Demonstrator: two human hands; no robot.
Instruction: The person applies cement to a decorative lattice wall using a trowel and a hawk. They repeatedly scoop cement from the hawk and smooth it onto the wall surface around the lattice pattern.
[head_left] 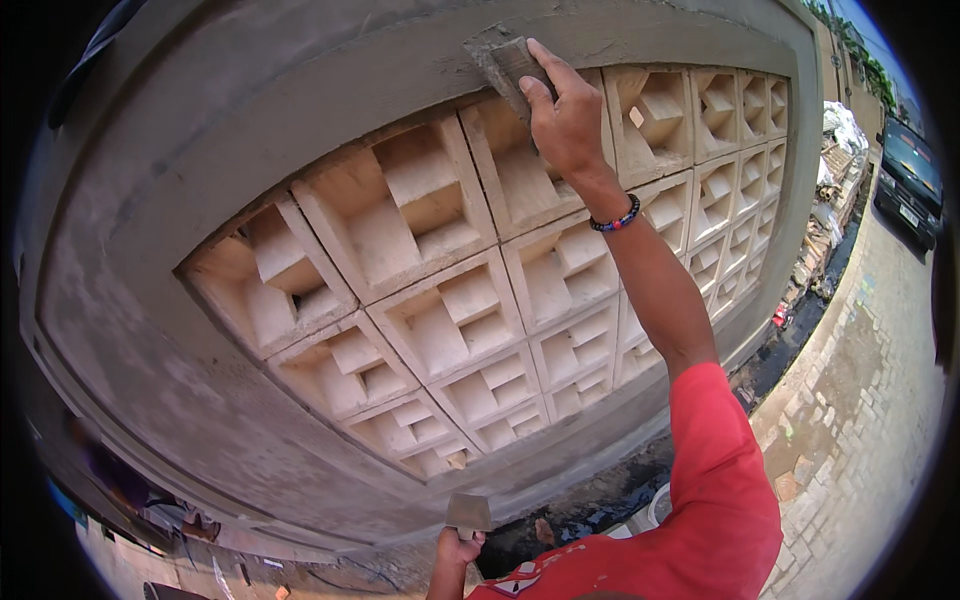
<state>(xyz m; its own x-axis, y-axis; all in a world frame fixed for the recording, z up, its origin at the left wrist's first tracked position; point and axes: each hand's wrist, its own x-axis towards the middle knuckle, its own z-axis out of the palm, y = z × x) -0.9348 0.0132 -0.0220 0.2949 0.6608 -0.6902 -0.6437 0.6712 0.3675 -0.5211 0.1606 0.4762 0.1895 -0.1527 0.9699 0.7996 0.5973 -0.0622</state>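
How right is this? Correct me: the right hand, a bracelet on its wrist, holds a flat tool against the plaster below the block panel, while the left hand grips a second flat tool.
Not below: the head view shows the right hand, bracelet on its wrist, holding the flat tool against the plaster above the block panel. The left hand grips a second flat tool.
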